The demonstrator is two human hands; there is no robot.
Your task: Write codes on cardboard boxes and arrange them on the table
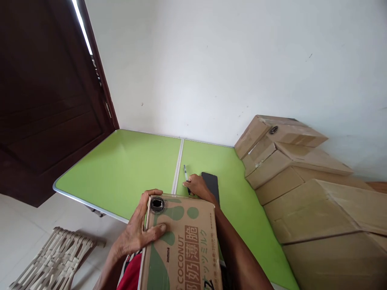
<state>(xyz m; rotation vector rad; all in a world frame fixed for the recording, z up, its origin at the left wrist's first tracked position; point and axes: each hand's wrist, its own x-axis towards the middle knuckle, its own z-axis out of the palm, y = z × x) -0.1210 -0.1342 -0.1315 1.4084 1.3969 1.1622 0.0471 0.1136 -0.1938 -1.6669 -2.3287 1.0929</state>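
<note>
Left hand (136, 231): I grasp the one box (178, 241) by its holed corner, in front of me.
Right hand (198, 186): at the one pen (185, 173); gripped or merely touched, I can't tell.
Pen step: picking up, I judge; calls for a sure pinch.
Others: one phone (211, 181), at least three cartons (314, 213).

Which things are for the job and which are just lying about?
Seemingly for the job:
cardboard box, held by the left hand
pen, at the right hand
green table

Probably just lying about:
dark flat thing, maybe a phone
stacked cartons
woven seat
</note>
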